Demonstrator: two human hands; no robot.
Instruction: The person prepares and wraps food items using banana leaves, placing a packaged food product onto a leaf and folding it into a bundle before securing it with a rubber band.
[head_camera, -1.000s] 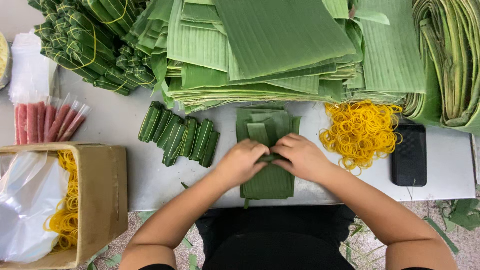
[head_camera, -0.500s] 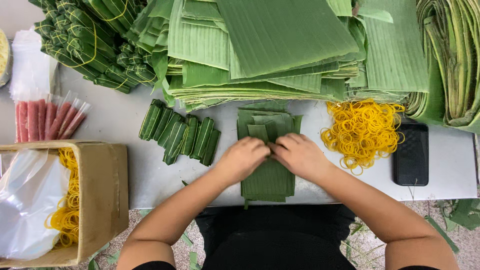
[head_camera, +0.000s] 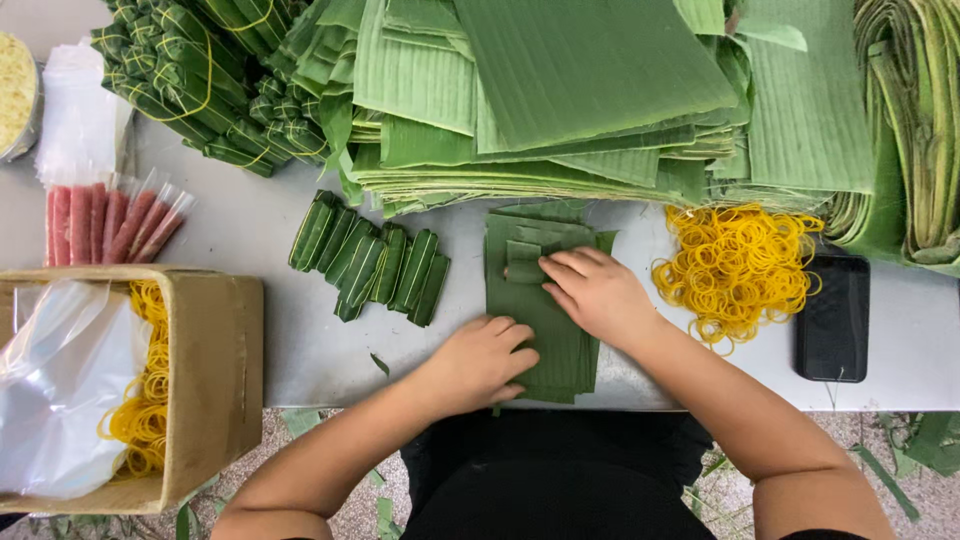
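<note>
A small pile of cut green banana-leaf strips (head_camera: 545, 330) lies on the grey table (head_camera: 300, 340) in front of me. My left hand (head_camera: 480, 362) rests flat on the near end of the pile, fingers loosely curled. My right hand (head_camera: 598, 292) lies on the upper part of the pile, its fingers pressing small folded leaf pieces (head_camera: 522, 255). To the left lies a row of several finished leaf-wrapped rolls (head_camera: 370, 262). A heap of yellow rubber bands (head_camera: 738, 265) sits just right of my right hand.
Large stacks of banana leaves (head_camera: 560, 90) fill the back, with bundled rolls (head_camera: 190, 80) at the back left. Red sticks in clear sleeves (head_camera: 110, 222) lie at the left. A cardboard box (head_camera: 215, 390) holds a plastic bag and rubber bands. A black phone (head_camera: 832, 315) lies at the right.
My hands were together over the middle of the leaf pile. My left hand has slid to the near end, and my right hand has moved up to the folded pieces.
</note>
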